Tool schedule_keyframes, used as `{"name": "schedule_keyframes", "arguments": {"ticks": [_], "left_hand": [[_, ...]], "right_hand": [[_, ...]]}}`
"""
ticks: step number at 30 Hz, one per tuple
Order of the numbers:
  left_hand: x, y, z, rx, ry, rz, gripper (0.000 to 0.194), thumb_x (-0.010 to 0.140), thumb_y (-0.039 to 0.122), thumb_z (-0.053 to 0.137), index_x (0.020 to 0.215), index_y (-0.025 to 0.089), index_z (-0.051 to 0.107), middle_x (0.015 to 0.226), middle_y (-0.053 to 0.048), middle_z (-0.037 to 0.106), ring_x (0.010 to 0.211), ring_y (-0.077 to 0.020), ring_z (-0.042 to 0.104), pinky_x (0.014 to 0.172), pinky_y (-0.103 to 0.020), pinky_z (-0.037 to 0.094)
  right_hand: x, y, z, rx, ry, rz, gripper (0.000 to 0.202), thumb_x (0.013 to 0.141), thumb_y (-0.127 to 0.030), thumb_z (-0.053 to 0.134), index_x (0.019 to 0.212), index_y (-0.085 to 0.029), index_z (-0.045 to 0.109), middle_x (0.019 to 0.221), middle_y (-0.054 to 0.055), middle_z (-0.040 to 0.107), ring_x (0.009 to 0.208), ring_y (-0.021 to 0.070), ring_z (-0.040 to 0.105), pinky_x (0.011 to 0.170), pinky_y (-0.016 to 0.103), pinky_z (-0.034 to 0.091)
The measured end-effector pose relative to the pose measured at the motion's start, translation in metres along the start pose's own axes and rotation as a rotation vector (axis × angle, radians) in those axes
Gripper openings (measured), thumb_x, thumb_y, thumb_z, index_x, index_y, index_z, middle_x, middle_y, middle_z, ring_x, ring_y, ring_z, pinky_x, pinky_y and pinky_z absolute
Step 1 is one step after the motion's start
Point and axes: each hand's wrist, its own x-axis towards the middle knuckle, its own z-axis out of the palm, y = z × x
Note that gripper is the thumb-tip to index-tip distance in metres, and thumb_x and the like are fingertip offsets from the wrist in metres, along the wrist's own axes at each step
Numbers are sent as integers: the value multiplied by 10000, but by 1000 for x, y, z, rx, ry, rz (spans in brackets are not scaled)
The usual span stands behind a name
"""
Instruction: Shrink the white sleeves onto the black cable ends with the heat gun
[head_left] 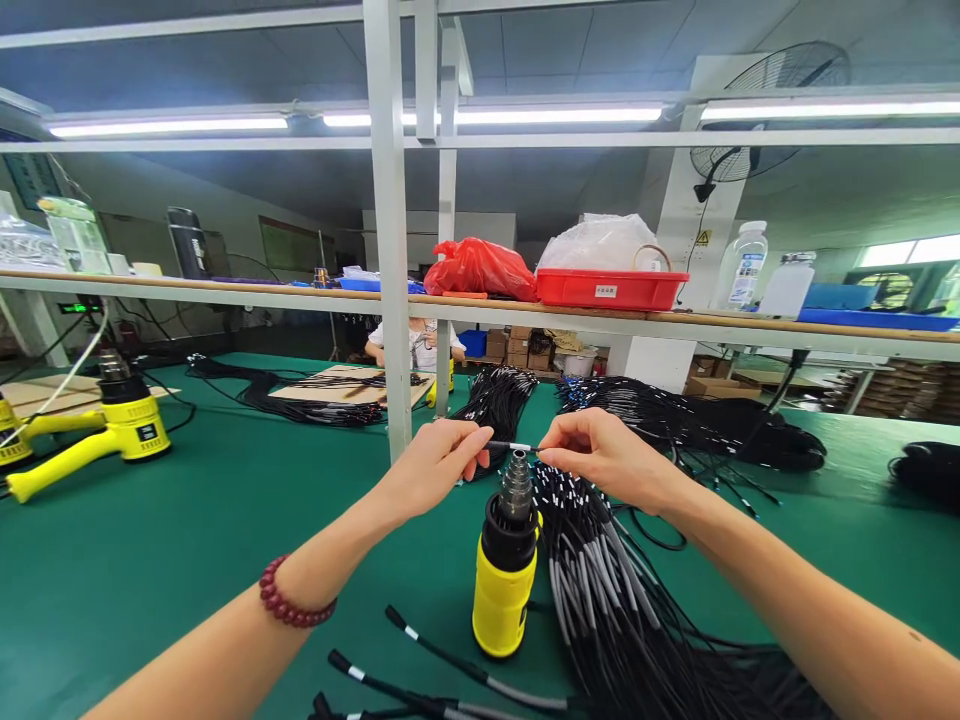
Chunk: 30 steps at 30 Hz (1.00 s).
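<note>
A thin black cable [501,445] with a white sleeve is stretched level between my two hands. My left hand [442,455] pinches its left end, and a beaded bracelet [289,595] circles that wrist. On the other side my right hand [592,450] pinches the cable just past the white part. Directly below the white part is the metal nozzle of a yellow heat gun [504,590], which stands upright on the green table. A thick bundle of black cables [600,560] with grey sections and white tips lies right of the heat gun, under my right forearm.
More heat guns [142,425] stand at the left. Loose cable ends [405,630] lie at the front. Further cable bundles [697,420] lie at the back. A shelf [300,295] crosses ahead, carrying a red tray [611,290] and bottles. Beyond it sits another person [420,345].
</note>
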Motion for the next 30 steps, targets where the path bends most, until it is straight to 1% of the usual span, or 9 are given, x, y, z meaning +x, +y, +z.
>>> {"name": "schedule_keyframes", "arguments": {"ticks": [3,8,13,16,18,23,25,27,30], "left_hand": [[0,2,0,-33,0,10,413,933,460,439,679,164,577,569,16,556,530,-120,462,493,-232,317],[1,4,0,-57,18,20,261,900,377,522,764,167,594,671,15,582,609,-125,493,544,-235,353],[3,0,0,-58,50,68,133,862,294,573,800,178,589,700,31,554,641,-117,471,569,-226,354],[4,-1,0,-54,68,91,93,845,264,585,804,182,577,699,38,542,652,-117,471,593,-226,363],[4,-1,0,-36,56,92,124,857,285,573,789,182,566,685,41,534,638,-117,464,582,-225,353],[2,0,0,64,15,48,443,955,426,394,608,175,507,557,30,486,538,-116,422,520,-239,294],[0,-1,0,87,2,24,501,963,452,358,577,172,511,525,26,473,508,-114,403,508,-244,281],[-1,-1,-1,79,2,21,487,953,452,381,586,170,531,542,20,491,521,-118,418,512,-244,292],[-1,-1,-2,38,29,43,344,909,414,482,681,171,570,626,14,538,586,-130,468,534,-238,330]], "right_hand": [[1,2,0,1,15,-4,168,781,-304,614,699,-162,649,629,-6,582,589,121,466,524,228,346],[2,3,1,8,36,15,124,760,-267,625,705,-158,641,658,7,614,611,131,511,549,235,388],[4,1,4,-3,53,29,91,745,-236,643,697,-159,631,667,6,624,608,130,522,553,237,396],[5,2,4,-22,62,39,84,743,-224,651,697,-155,640,664,9,630,605,130,522,548,236,388],[4,2,4,-34,57,42,97,757,-230,643,703,-151,655,663,13,632,611,132,521,544,234,380],[2,-1,1,-90,-50,11,225,846,-267,556,695,-145,670,633,12,620,586,127,518,533,230,367],[1,-4,1,-93,-86,6,271,873,-274,516,680,-141,653,625,16,617,577,128,529,547,234,386],[2,-5,2,-98,-84,1,274,876,-271,508,676,-142,645,626,17,617,575,129,533,547,235,387],[2,-5,5,-116,-11,-3,194,830,-254,569,686,-150,647,622,2,600,574,124,506,520,226,350]]}}
